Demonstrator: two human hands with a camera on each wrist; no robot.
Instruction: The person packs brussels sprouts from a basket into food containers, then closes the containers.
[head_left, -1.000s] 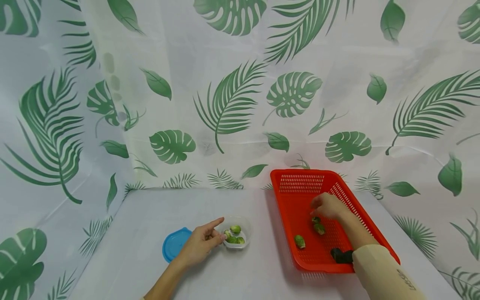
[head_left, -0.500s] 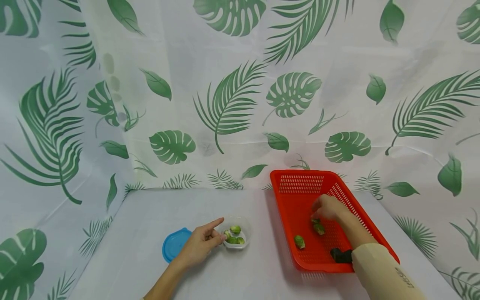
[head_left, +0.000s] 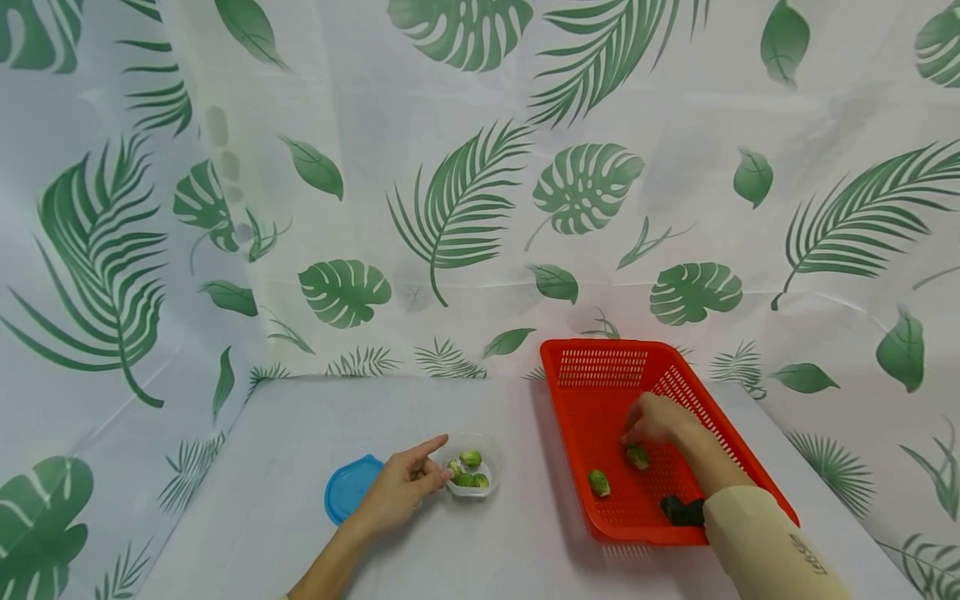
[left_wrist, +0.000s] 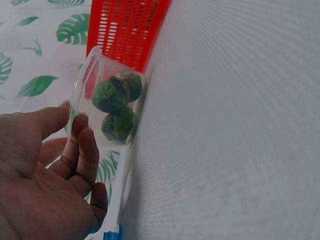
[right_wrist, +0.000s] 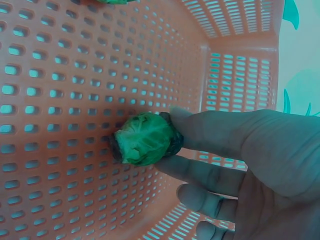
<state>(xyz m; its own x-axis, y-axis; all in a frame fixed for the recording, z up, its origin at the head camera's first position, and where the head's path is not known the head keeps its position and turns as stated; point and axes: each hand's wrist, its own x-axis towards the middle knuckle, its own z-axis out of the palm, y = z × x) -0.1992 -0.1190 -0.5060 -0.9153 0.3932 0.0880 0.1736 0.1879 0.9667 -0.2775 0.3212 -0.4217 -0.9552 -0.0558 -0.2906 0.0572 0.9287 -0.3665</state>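
My left hand (head_left: 405, 487) holds the edge of a small clear plastic container (head_left: 491, 467), thumb at its rim and index finger stretched out along it. Inside the container lie several green Brussels sprouts (head_left: 471, 458), also seen through its wall in the left wrist view. My right hand (head_left: 660, 419) reaches down into a red perforated basket (head_left: 577, 417). In the right wrist view its thumb and index finger pinch a darker Brussels sprout (right_wrist: 176, 142), partly hidden behind a brighter sprout (right_wrist: 142, 140). From the head view, the pinched one is hidden by my fingers.
Another Brussels sprout (head_left: 599, 482) lies near the basket's left side. A blue lid (head_left: 348, 489) sits on the white table (head_left: 315, 425) left of the container. By the right sleeve is a black object (head_left: 681, 510). A leaf-patterned sheet (head_left: 480, 317) hangs behind.
My right hand has lowered slightly, and its fingers now cover the rear sprout that showed beside the front one earlier. The left hand and container have stayed in place.
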